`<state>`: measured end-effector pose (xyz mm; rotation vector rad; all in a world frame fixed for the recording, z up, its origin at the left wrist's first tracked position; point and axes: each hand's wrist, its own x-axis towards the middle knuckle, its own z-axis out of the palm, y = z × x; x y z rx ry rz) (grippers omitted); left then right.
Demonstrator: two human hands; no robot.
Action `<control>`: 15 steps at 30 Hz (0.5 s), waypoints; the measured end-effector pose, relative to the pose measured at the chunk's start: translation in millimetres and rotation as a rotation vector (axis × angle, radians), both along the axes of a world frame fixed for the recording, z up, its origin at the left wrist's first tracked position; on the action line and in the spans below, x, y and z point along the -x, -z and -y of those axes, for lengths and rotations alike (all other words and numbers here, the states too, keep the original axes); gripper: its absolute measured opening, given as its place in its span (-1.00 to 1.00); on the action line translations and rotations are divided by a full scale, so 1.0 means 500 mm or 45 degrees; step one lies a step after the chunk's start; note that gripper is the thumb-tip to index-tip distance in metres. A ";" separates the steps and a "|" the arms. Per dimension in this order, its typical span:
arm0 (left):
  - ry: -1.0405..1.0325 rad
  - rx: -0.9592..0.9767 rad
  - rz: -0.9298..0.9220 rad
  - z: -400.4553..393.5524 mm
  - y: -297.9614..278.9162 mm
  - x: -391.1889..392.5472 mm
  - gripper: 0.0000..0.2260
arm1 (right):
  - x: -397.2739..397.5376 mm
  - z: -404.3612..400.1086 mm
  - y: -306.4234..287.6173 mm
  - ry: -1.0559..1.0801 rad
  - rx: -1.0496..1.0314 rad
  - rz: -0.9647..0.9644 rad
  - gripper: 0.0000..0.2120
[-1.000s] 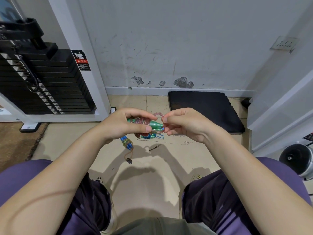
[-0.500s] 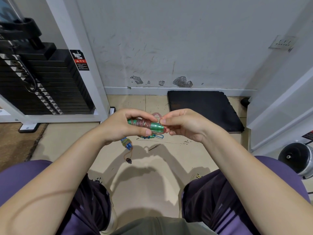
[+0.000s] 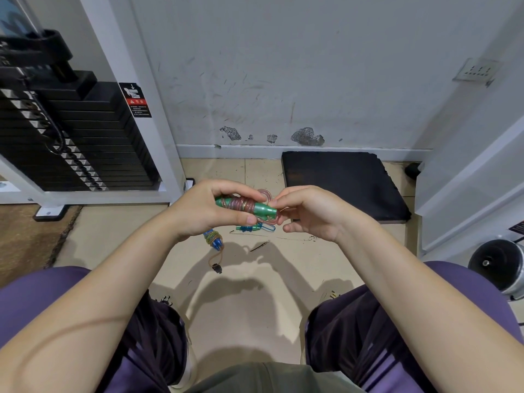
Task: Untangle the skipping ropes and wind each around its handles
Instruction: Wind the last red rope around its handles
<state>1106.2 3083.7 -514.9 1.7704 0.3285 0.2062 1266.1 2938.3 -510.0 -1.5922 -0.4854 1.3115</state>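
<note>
While our left hand (image 3: 204, 211) grips the green handles (image 3: 256, 208) wound with pink rope (image 3: 241, 204), our right hand (image 3: 309, 212) pinches the rope's end loop; blue-handled rope (image 3: 214, 240) lies on the floor (image 3: 255, 293) below the hands.

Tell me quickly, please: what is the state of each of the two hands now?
Left hand: closed, gripping the green handles wound with pink rope.
Right hand: closed, pinching the loose pink rope end by the handles' tip.
</note>
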 end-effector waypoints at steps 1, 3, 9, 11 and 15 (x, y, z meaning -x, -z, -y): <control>-0.009 -0.010 0.000 0.000 0.000 -0.001 -0.67 | -0.001 0.000 -0.001 0.005 -0.001 0.005 -0.85; -0.034 -0.018 0.005 0.001 0.001 -0.002 -0.67 | -0.005 0.000 -0.004 0.019 -0.022 0.042 -0.90; -0.022 0.049 0.001 0.004 0.002 -0.005 -0.68 | -0.003 0.009 0.000 -0.018 -0.081 0.211 -0.88; -0.026 0.032 -0.004 0.005 0.001 -0.006 -0.68 | -0.005 0.010 0.000 -0.002 -0.088 0.231 -0.87; -0.083 0.009 0.040 0.016 0.007 -0.009 -0.70 | -0.002 0.006 -0.002 0.021 -0.068 0.259 -0.87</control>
